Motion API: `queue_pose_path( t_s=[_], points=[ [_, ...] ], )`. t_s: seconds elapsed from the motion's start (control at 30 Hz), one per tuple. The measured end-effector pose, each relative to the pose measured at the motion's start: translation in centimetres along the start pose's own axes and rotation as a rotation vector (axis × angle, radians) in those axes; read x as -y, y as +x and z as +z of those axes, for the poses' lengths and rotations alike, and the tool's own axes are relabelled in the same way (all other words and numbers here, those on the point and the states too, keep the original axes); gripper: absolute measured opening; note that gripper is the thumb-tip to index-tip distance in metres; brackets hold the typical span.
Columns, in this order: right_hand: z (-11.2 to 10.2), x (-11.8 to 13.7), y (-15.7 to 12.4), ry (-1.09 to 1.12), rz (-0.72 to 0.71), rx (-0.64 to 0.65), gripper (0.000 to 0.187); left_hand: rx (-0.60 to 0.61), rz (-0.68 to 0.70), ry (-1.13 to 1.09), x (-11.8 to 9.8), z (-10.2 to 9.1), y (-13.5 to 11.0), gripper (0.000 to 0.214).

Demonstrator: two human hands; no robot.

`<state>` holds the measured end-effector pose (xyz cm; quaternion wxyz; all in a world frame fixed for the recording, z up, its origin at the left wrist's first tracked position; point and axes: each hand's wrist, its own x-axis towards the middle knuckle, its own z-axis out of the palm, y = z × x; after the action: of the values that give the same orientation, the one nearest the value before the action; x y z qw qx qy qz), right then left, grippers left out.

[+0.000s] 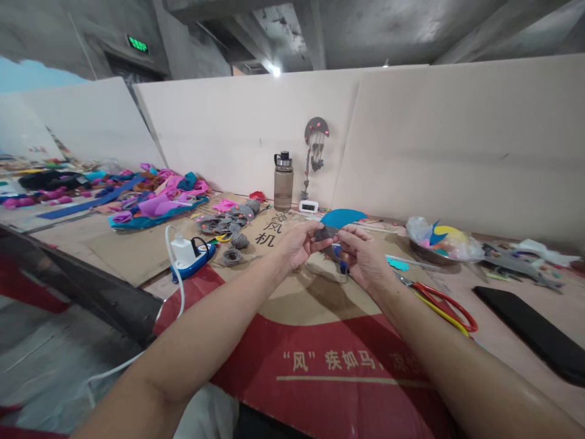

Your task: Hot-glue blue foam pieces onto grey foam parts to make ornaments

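A small dark grey piece of felt [326, 233] is pinched between both my hands above the cardboard. My left hand [299, 247] has its thumb and fingers closed on the felt's left end. On the other end, my right hand [361, 251] grips with thumb and fingertips. Beside the right hand's lower fingers shows a small blue thing [342, 266], partly hidden, whose kind I cannot make out. A thin dark strand loops below the hands. Behind them lies a blue felt semicircle [342, 217].
Red-and-yellow-handled scissors [445, 305] and a black phone [530, 332] lie right. A bowl [436, 255] holds plastic-wrapped scraps. Left are a blue power strip [194, 262], grey yarn [240, 239] and felt pieces. A bottle [283, 186], clock [308, 207] and hanging grey ornament [316, 131] are behind.
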<state>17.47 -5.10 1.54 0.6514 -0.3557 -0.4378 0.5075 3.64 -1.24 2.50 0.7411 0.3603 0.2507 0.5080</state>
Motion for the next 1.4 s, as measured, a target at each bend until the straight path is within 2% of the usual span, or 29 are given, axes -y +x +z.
queue_pose_path(
  t_s=[0.2, 0.33, 0.53, 0.63, 1.0, 1.23, 1.4],
  points=[
    [-0.4, 0.0, 0.2, 0.030, 0.030, 0.015, 0.028, 0.047, -0.033, 0.006, -0.2, -0.3, 0.0, 0.008],
    [-0.7, 0.0, 0.5, 0.069, 0.030, 0.026, 0.030, 0.142, -0.021, -0.024, -0.4, -0.4, -0.2, 0.010],
    [-1.0, 0.4, 0.7, 0.075, 0.028, 0.026, 0.029, 0.345, 0.011, -0.063, -0.5, -0.7, -0.3, 0.023],
    [-1.0, 0.5, 0.6, 0.082, 0.028, 0.035, 0.030, 0.390, 0.026, -0.039, -0.5, -0.7, -0.2, 0.024],
    [-0.7, 0.2, 0.3, 0.056, 0.039, 0.036, 0.028, 0.229, 0.090, 0.091, 0.1, -0.7, 0.3, 0.003],
    [-0.7, 0.1, 0.3, 0.057, 0.036, 0.028, 0.026, 0.137, 0.079, 0.064, 0.1, -0.5, 0.5, 0.014],
    [-0.7, 0.1, 0.4, 0.065, 0.040, 0.019, 0.029, 0.136, 0.081, 0.054, 0.2, -0.6, 0.7, 0.017]
  ],
)
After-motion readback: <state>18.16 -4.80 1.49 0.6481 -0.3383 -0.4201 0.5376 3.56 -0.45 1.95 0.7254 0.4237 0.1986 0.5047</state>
